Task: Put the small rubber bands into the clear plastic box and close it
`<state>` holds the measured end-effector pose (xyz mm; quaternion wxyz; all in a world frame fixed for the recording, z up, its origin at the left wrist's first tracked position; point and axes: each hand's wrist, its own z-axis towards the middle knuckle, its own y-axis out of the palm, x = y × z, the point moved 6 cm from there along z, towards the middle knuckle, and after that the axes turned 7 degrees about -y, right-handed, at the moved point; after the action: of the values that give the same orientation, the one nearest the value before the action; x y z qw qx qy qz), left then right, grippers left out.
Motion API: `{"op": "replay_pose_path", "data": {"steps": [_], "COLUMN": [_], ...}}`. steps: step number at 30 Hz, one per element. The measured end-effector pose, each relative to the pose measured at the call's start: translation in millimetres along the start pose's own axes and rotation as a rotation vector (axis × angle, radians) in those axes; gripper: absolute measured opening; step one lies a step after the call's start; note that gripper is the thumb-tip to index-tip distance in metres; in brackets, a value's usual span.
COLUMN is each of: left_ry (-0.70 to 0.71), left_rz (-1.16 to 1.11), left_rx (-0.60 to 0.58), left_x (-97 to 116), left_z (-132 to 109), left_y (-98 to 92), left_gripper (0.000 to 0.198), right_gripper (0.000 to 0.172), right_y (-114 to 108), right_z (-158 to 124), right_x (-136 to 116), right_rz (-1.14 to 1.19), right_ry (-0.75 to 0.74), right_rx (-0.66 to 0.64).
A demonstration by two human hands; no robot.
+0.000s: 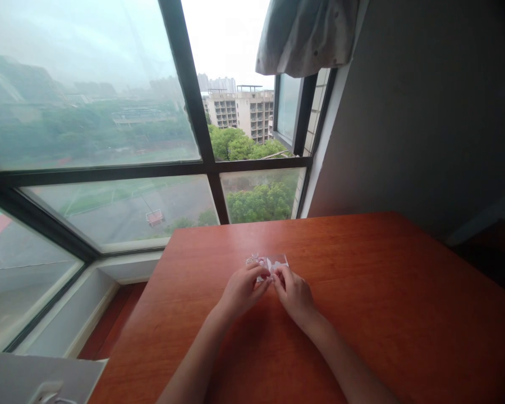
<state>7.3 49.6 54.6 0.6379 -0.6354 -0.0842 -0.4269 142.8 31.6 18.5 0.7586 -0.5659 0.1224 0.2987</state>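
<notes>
Both hands meet over the middle of a reddish-brown wooden table (362, 280). Between their fingertips is a small, clear plastic packet (281, 260) with white and pinkish pieces in or on it. My left hand (244, 286) is closed, its thumb and fingers pinching the packet's left part. My right hand (293, 290) pinches the near right part, close to the left fingertips. Small light-coloured shapes (253, 259) show just beyond the left fingers. The fingers cover part of the packet, and its details are too small to make out.
Dark-framed windows (208, 167) stand beyond the table's far edge and to the left, one pane swung open. A pale curtain (307, 36) hangs at the top. A grey wall (416, 123) rises on the right. A white socket or plug (48, 391) is at the lower left.
</notes>
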Motion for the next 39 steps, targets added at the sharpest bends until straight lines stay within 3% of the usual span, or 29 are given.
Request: {"op": "replay_pose_path", "data": {"steps": [8, 12, 20, 26, 29, 33, 39], "left_ry": [-0.071, -0.131, -0.205, -0.203, -0.188, -0.15, -0.129], "left_rz": [0.05, 0.105, 0.233, 0.176, 0.134, 0.162, 0.197], "left_rx": [0.094, 0.174, 0.197, 0.254, 0.214, 0.076, 0.046], "left_x": [-10, -16, -26, -45, -59, -68, -67], "left_z": [1, 1, -2, 0, 2, 3, 1], "left_y": [-2.6, -10.9, -11.1, -25.8, -25.4, -14.2, -6.9], "left_gripper": [0.014, 0.015, 0.014, 0.027, 0.049, 0.072, 0.076], "right_gripper": [0.014, 0.017, 0.025, 0.024, 0.033, 0.042, 0.043], "right_y": [-2, -5, -7, -19, -18, -6, 3], "right_z": [0, 1, 1, 6, 7, 5, 5], "right_x": [-1, 4, 13, 20, 30, 38, 34], "right_rz": [-0.012, -0.02, -0.043, -0.144, -0.229, -0.268, -0.18], "right_ry": [0.007, 0.052, 0.143, 0.091, 0.101, 0.082, -0.026], "right_rx": [-0.004, -0.001, -0.022, 0.053, 0.057, 0.0, 0.059]}}
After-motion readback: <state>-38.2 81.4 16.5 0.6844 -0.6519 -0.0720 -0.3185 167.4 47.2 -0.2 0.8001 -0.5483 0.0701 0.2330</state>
